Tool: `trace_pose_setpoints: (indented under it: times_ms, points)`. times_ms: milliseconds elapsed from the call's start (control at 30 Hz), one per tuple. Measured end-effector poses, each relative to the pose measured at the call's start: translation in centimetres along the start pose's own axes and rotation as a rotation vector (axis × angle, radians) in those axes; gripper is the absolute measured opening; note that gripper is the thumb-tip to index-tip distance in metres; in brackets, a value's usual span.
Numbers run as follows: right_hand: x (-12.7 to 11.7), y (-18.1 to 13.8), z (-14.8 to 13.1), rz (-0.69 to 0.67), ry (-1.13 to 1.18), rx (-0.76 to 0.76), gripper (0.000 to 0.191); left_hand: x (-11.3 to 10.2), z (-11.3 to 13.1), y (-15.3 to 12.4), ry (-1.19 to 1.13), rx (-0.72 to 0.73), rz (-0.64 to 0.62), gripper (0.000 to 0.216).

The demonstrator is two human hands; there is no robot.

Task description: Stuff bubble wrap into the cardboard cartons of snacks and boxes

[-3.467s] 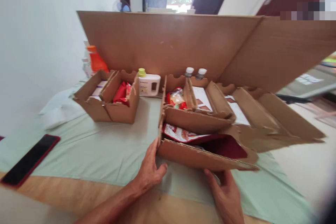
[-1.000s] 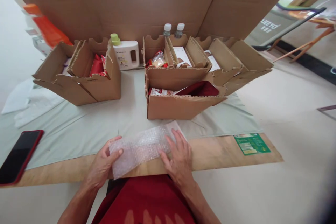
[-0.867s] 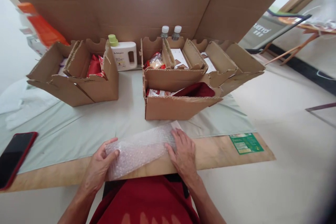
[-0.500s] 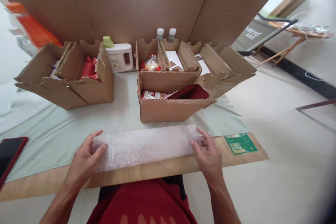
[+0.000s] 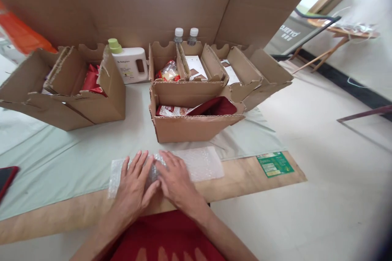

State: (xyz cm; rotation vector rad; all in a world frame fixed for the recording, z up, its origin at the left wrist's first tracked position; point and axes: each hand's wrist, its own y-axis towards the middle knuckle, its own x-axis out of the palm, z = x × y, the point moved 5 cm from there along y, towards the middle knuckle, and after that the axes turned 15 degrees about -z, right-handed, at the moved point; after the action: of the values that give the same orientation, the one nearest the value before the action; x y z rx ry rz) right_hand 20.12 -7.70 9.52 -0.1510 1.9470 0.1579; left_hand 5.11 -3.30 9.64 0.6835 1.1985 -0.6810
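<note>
Lying across the front of the table, the bubble wrap [image 5: 203, 165] is directly under the fingers of both hands, so neither hand is apart from it. Its long axis runs left to right in front of the person, slanting a little so that the right end sits farther from the body. The left hand [image 5: 133, 183] is nearer the left end, of which a short piece shows beyond its fingers; the right hand [image 5: 177, 179] rests near the middle, and a longer stretch reaches out past it to the right. The 2 hands meet close together over the wrap, but whether the thumbs touch I cannot tell. The left fingers are stretched out and slightly spread, pointing away from the body; the right fingers slant toward the left hand, loosely bent. Both look laid on top, with no pinch visible.

The wrap is a clear, whitish strip with small bubbles that catch the light, flatter and cloudier on the right, shinier and more crumpled between the hands. Its far side lies over the pale green cloth [image 5: 137, 130] and its near side over the bare wood [image 5: 241, 179]. Just beyond it stands the front cardboard box [image 5: 186, 129], apart from the fingertips.
</note>
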Motion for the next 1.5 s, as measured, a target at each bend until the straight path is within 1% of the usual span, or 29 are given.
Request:
trace_pose_setpoints:
  times_ms: [33,67,100,167,233,300,367,400,433,500,567,633,700,767,833,933,1000,1033,1100,1167,1200,1233,1300,1333,1367,1400,1433,1500]
  points:
    - [0.9,0.7,-0.6,-0.063,-0.001,-0.031,0.045,1.0,-0.1,0.0,0.045,-0.022,-0.031,0.052]
    - [1.5,0.8,-0.4,-0.093,-0.008,-0.037,0.047,1.9,-0.5,-0.1,0.084,-0.047,-0.054,0.05]
    - [1.8,0.2,0.4,-0.096,-0.024,-0.02,0.048,2.6,-0.9,-0.4,0.115,-0.065,-0.076,0.048]
    - [1.6,-2.4,3.9,-0.056,-0.092,0.083,0.048,3.4,-1.6,-0.9,0.144,-0.082,-0.111,0.048]
    - [0.2,-6.4,8.4,0.031,-0.206,0.248,0.045,3.6,-1.9,-1.1,0.14,-0.091,-0.124,0.049]
    - [-2.0,-10.2,12.4,0.157,-0.323,0.42,0.041,3.6,-1.8,-1.1,0.127,-0.091,-0.12,0.049]
    - [-4.2,-12.5,14.6,0.278,-0.382,0.506,0.039,3.5,-1.6,-0.9,0.102,-0.084,-0.113,0.049]
    - [-5.0,-12.8,14.9,0.316,-0.376,0.502,0.038,3.3,-1.6,-0.9,0.083,-0.088,-0.106,0.049]
    - [-5.5,-12.6,14.9,0.333,-0.351,0.472,0.036,3.0,-1.8,-1.0,0.064,-0.104,-0.094,0.047]
    - [-5.7,-10.7,14.3,0.298,-0.286,0.377,0.035,2.0,-2.8,-1.5,0.044,-0.19,-0.049,0.044]
    - [-5.1,-8.3,13.6,0.216,-0.26,0.312,0.037,0.5,-4.4,-2.7,0.066,-0.337,0.033,0.041]
    - [-4.2,-6.4,13.6,0.148,-0.271,0.315,0.039,-0.6,-5.9,-4.2,0.108,-0.481,0.094,0.04]
    - [-3.4,-5.4,14.1,0.136,-0.263,0.331,0.039,-0.8,-6.8,-5.1,0.118,-0.567,0.086,0.039]
    - [-3.1,-5.2,14.5,0.172,-0.22,0.329,0.038,-0.1,-7.0,-5.4,0.08,-0.595,0.035,0.032]
    - [-3.4,-5.6,14.6,0.217,-0.145,0.314,0.039,0.8,-6.7,-5.2,0.026,-0.589,0.027,0.022]
    - [-3.8,-6.9,14.1,0.216,0.05,0.338,0.032,1.2,-6.2,-5.1,-0.058,-0.535,0.094,0.017]
    - [-3.8,-8.3,13.1,0.204,0.191,0.367,0.026,0.5,-6.8,-5.3,-0.139,-0.524,0.14,0.014]
    - [-3.6,-9.0,12.3,0.2,0.247,0.366,0.029,0.0,-7.3,-5.3,-0.178,-0.528,0.162,0.013]
    - [-2.6,-10.3,10.2,0.175,0.348,0.34,0.045,-1.7,-8.6,-4.5,-0.197,-0.529,0.22,0.016]
    - [-0.8,-10.9,7.8,0.127,0.473,0.317,0.058,-3.6,-9.8,-2.1,-0.13,-0.467,0.284,0.023]
    - [0.2,-10.9,6.6,0.105,0.55,0.315,0.06,-4.4,-10.2,-0.2,-0.082,-0.42,0.316,0.027]
    - [1.2,-10.7,5.5,0.085,0.629,0.311,0.06,-4.9,-10.4,1.9,-0.044,-0.363,0.319,0.03]
    - [2.9,-9.7,3.4,0.036,0.775,0.275,0.058,-5.3,-10.9,5.9,-0.035,-0.32,0.295,0.04]
    - [3.5,-9.1,2.5,-0.001,0.835,0.243,0.055,-5.2,-10.9,7.4,-0.029,-0.308,0.28,0.046]
    - [4.0,-8.5,1.7,-0.042,0.885,0.209,0.052,-5.1,-10.7,8.3,-0.028,-0.298,0.27,0.05]
    - [4.4,-8.1,1.1,-0.087,0.929,0.178,0.049,-4.9,-10.2,8.6,-0.036,-0.272,0.26,0.053]
    - [4.6,-7.7,0.6,-0.125,0.971,0.159,0.046,-4.7,-9.5,8.2,-0.06,-0.23,0.248,0.052]
    - [4.8,-7.4,0.2,-0.155,1.059,0.166,0.046,-4.1,-7.6,5.5,-0.173,-0.123,0.195,0.047]
